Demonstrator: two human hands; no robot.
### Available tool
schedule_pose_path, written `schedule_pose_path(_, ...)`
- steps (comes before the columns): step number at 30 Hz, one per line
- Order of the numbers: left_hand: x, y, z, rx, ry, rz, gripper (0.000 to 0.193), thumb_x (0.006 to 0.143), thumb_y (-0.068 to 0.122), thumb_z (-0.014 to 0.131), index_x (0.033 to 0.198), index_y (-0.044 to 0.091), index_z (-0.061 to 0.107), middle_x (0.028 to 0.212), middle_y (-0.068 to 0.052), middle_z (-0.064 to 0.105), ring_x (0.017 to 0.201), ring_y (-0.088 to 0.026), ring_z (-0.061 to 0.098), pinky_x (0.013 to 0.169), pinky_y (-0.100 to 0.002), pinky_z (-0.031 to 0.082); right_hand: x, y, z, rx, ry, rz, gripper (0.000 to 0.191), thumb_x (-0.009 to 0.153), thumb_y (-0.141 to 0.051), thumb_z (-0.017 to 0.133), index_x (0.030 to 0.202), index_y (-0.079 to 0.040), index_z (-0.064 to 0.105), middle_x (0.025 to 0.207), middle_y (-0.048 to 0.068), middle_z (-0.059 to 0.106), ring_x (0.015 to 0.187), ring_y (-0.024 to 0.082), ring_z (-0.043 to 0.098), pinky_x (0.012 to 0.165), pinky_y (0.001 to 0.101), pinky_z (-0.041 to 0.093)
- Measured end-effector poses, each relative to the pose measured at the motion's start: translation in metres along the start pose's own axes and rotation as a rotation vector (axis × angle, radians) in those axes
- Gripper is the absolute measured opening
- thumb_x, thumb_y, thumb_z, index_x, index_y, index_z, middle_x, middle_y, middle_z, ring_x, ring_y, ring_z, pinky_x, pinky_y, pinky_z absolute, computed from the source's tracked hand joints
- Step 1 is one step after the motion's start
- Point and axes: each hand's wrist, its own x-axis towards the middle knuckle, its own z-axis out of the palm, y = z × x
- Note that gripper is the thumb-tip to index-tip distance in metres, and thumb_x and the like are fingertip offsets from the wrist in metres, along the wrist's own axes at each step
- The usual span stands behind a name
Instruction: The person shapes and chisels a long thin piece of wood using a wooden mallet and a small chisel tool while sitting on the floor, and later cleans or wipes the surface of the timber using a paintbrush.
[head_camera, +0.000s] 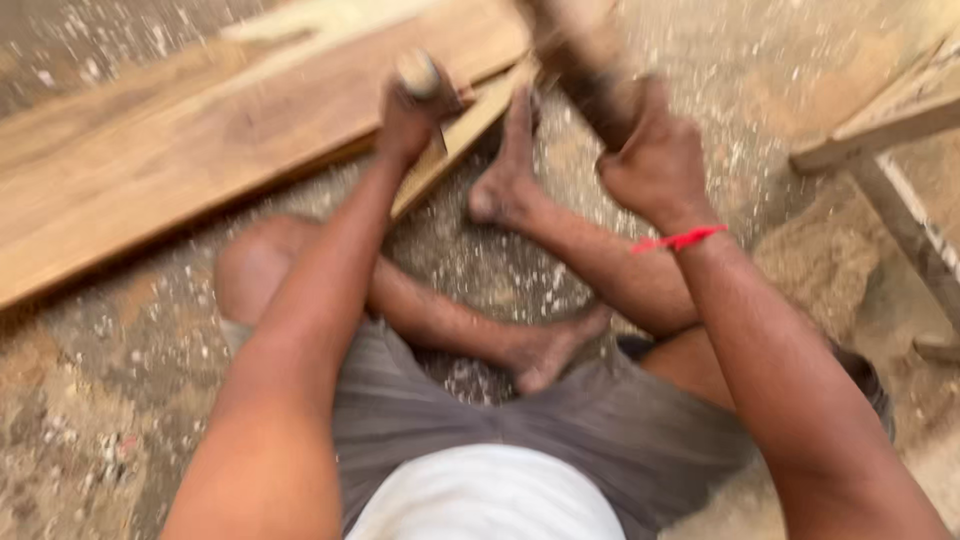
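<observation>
Blurred mallet (570, 50), cropped above

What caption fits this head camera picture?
Seated on a sawdust floor, left hand grips a chisel handle; right hand swings a blurred mallet.

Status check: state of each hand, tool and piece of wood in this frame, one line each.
left hand: closed around a chisel handle, held upright against the wood strip.
chisel handle: gripped, rounded top showing above the fist.
right hand: closed on a mallet, raised, motion-blurred.
mallet: gripped, blurred, partly out of frame.
wood strip: lying on the ground, pinned by a foot.
wide plank: lying flat, untouched.
</observation>
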Motion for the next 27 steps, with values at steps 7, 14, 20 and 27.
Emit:
schedule_pose_path(7, 0.018, 0.007, 0.016, 0.429, -0.034, 0.104, 0.028, 0.087, 0.026, 0.088, 0.1, 0.007, 0.072, 0.101, -0.009, 0.078, 0.1, -0.024, 0.075, 0.093, -0.043, 0.06, 0.019, 0.004, -0.029, 0.16, 0.369, -0.207, 0.051, 0.083, -0.001, 0.073, 0.125, -0.002, 0.045, 0.1, 0.016, 0.069, 0.087, 0.03, 0.075, 0.08, 0.0418, 0.066)
schedule_pose_path(14, 0.017, 0.016, 0.005, 0.32, 0.018, -0.052, 0.029, 0.087, 0.032, 0.084, 0.092, 0.008, 0.069, 0.096, -0.005, 0.078, 0.097, -0.019, 0.077, 0.093, -0.043, 0.065, 0.036, -0.007, -0.021, 0.007, 0.482, -0.299, 0.036, 0.091, -0.013, 0.061, 0.124, -0.007, 0.048, 0.088, 0.016, 0.071, 0.075, 0.033, 0.073, 0.069, 0.0425, 0.064)
schedule_pose_path(20, 0.003, 0.003, -0.012, 0.318, 0.023, -0.003, 0.025, 0.098, 0.027, 0.074, 0.112, 0.007, 0.076, 0.115, -0.01, 0.08, 0.107, -0.024, 0.077, 0.096, -0.045, 0.062, 0.009, -0.018, -0.007, 0.005, -0.186, 0.16, 0.063, 0.078, -0.005, 0.07, 0.136, 0.003, 0.046, 0.091, 0.023, 0.07, 0.077, 0.04, 0.072, 0.07, 0.0459, 0.063)
schedule_pose_path(27, 0.012, -0.005, 0.006, 0.498, -0.054, 0.148, 0.03, 0.088, 0.024, 0.083, 0.11, 0.007, 0.072, 0.108, -0.012, 0.077, 0.1, -0.022, 0.075, 0.092, -0.044, 0.064, 0.012, -0.017, -0.043, 0.309, 0.277, -0.067, 0.049, 0.082, -0.007, 0.072, 0.125, 0.001, 0.05, 0.098, 0.016, 0.07, 0.08, 0.034, 0.073, 0.074, 0.0443, 0.064)
